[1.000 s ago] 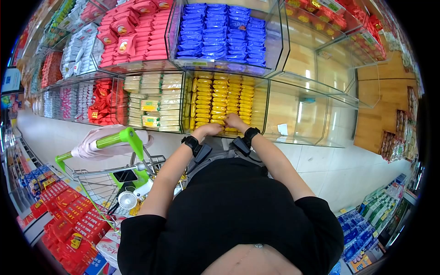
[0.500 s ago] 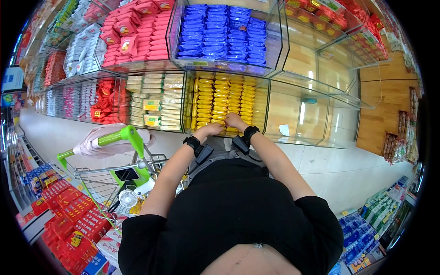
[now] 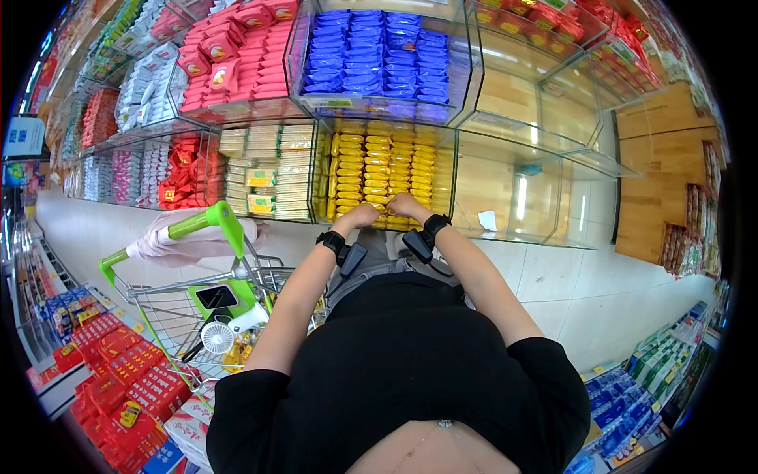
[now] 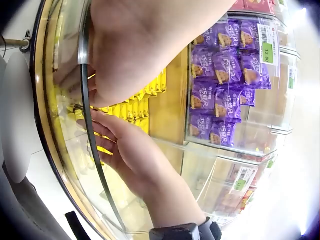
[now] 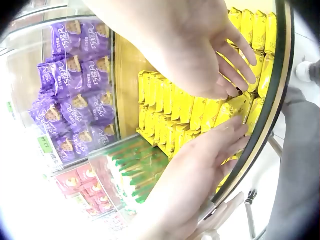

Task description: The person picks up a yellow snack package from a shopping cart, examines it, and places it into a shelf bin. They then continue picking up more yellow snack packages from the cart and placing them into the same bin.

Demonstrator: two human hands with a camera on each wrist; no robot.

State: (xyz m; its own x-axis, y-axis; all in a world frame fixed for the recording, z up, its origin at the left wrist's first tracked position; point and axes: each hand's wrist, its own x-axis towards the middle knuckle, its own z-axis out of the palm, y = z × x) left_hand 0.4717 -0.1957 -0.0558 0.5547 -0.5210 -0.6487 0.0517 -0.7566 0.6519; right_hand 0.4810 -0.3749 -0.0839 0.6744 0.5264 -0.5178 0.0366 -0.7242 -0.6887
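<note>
Yellow packets [image 3: 379,170] stand in tight rows inside a clear-walled bin in front of me. Both hands reach over its near wall to the front of the rows. My left hand [image 5: 195,165] has its thumb and fingers stretched over the packets along the near wall. Opposite it, my right hand [image 5: 200,60] has loosely spread fingers over the same rows. One packet [image 5: 234,106] sits askew between the two hands, close to the fingertips of both. In the left wrist view the near wall's dark edge [image 4: 97,155] crosses in front of the fingers.
Behind the yellow rows, a higher bin holds purple-blue packets [image 3: 375,59]. Pale wrapped sticks [image 3: 294,170] fill the bin to the left. A shopping cart with a green handle [image 3: 229,237] stands at my left, carrying a white fan [image 3: 217,337]. A white paper [image 3: 487,220] lies right of the yellow bin.
My left hand has drawn back slightly to the left from the front rows, its fingers less visible from the head. The right hand stays nearly in place, and the view has shifted a little.
</note>
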